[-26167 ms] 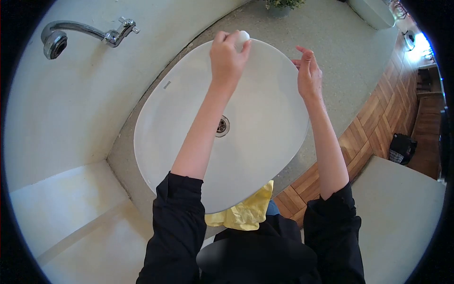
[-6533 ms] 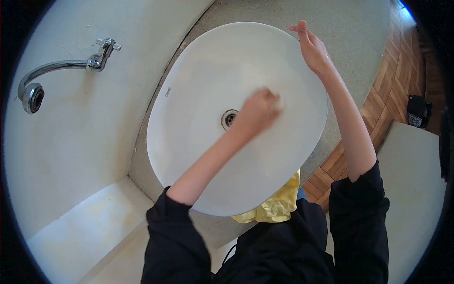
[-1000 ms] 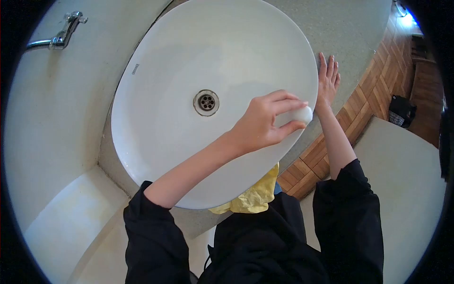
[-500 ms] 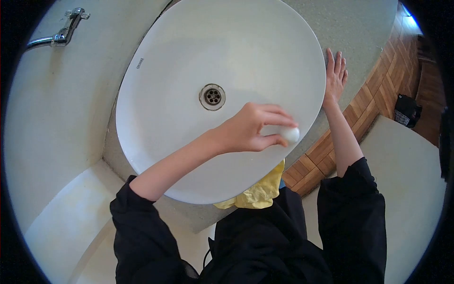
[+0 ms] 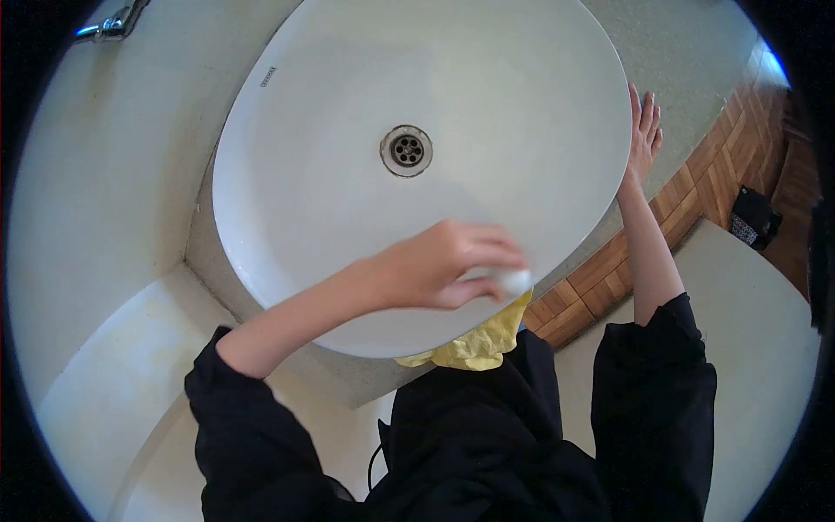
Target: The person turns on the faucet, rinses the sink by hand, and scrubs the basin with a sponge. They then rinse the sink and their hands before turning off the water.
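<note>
My left hand (image 5: pixel 445 265) is over the near right part of a white oval sink (image 5: pixel 304 165). Its thumb and fingers are closed around a small white rounded thing (image 5: pixel 515 282), blurred by motion and held at the sink's inner wall near the rim. Whether it is a sponge or a wad of something I cannot make out. Flat on the grey counter (image 5: pixel 687 52), just outside the sink's right rim, rests my right hand (image 5: pixel 644 139), fingers stretched out and holding nothing. A yellow cloth (image 5: pixel 478 344) hangs below the near rim, against my dark clothing.
A round metal drain (image 5: pixel 407 151) lies in the middle of the basin. At the upper left, a chrome fitting (image 5: pixel 113 26) comes off the pale wall. Beyond the counter's right edge are wooden parquet (image 5: pixel 718 165) and a dark object (image 5: pixel 755 216) on it.
My left hand has moved with the white thing along the near right wall, toward me and a little left. The camera view has shifted. My right hand stays on the counter.
</note>
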{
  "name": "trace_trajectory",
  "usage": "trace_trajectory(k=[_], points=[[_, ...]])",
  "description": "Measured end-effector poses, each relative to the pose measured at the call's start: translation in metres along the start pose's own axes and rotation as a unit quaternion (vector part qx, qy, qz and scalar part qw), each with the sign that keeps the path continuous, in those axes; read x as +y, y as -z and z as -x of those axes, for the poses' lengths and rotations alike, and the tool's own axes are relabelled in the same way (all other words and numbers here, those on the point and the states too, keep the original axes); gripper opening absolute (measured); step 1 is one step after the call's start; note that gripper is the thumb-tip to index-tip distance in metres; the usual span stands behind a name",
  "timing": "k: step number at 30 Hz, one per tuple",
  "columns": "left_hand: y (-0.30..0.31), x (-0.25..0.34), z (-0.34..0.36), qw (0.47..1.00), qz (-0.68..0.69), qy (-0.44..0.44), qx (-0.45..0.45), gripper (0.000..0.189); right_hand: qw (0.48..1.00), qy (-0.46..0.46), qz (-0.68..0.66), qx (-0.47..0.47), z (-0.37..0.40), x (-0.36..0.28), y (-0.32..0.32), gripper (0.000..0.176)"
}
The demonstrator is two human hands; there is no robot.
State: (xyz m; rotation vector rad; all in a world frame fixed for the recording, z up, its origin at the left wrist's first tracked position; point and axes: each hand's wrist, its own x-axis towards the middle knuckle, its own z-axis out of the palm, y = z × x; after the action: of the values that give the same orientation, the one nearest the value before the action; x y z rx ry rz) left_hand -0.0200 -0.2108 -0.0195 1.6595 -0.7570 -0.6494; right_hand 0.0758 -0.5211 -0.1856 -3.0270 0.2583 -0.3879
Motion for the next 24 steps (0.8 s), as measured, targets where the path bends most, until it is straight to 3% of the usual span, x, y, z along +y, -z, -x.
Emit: trace_trajectory(k=[3, 8, 11, 17, 21, 24], points=[[-0.006, -0.001, 0.015, 0.999, 0.015, 0.040, 0.030, 0.041, 1.000, -0.001, -0.014, 0.000, 0.000, -0.002, 0.003, 0.055], [-0.005, -0.013, -0.073, 0.984, -0.081, -0.065, 0.142, 0.043, 1.000, -0.012, -0.001, -0.008, 0.000, -0.003, 0.005, 0.055], [0.004, -0.013, -0.104, 0.980, -0.054, -0.091, 0.168, 0.043, 1.000, -0.012, -0.008, -0.011, -0.002, -0.003, 0.005, 0.056], [-0.010, 0.001, -0.027, 0.996, -0.025, -0.001, 0.091, 0.039, 1.000, -0.012, 0.001, -0.003, -0.001, -0.005, 0.005, 0.056], [-0.008, -0.007, -0.059, 0.984, -0.110, -0.063, 0.127, 0.038, 1.000, -0.008, 0.005, -0.004, 0.000, -0.003, 0.004, 0.057], [0.003, -0.017, -0.096, 0.979, -0.100, -0.092, 0.151, 0.041, 1.000, -0.008, 0.002, -0.009, -0.002, -0.002, 0.005, 0.057]])
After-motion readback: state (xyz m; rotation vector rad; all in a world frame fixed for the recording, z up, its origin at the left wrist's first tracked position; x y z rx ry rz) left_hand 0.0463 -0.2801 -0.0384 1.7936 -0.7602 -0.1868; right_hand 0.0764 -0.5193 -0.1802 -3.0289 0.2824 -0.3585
